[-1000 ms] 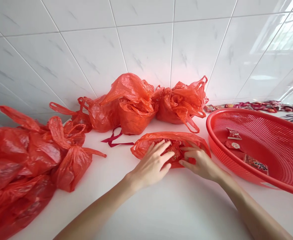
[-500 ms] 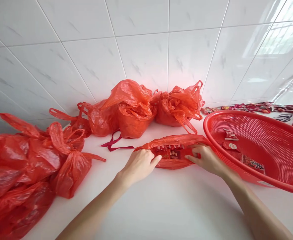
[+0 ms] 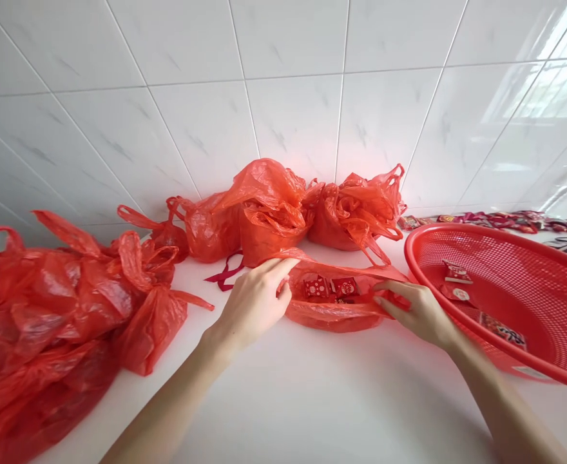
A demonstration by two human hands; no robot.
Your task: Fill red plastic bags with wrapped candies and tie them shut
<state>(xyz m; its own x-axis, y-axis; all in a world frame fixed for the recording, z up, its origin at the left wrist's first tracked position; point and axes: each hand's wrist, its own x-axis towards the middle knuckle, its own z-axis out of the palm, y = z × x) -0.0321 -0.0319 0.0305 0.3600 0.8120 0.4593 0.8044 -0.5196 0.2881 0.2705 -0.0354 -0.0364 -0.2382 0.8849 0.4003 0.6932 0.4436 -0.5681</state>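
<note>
A red plastic bag (image 3: 334,319) lies on the white table in front of me, its mouth spread wide. Several small red wrapped packets (image 3: 345,287) show inside it. My left hand (image 3: 259,293) is closed on the bag's left rim, fingers at the far edge and thumb curled in. On the opposite side, my right hand (image 3: 412,309) pinches the right end of the rim between thumb and fingers. Just beyond that hand stands a red perforated plastic basket (image 3: 544,303) with a few wrapped packets (image 3: 503,330) in it.
Filled red bags (image 3: 274,225) stand along the tiled wall (image 3: 293,122). More tied red bags (image 3: 61,309) are heaped at the left. A dark red ribbon (image 3: 223,278) lies on the table (image 3: 283,399). Loose packets (image 3: 510,221) are spread behind the basket.
My left hand has risen and shifted slightly left, lifting the bag's far rim. The mouth gapes wider and the packets show more clearly. The view has shifted a little.
</note>
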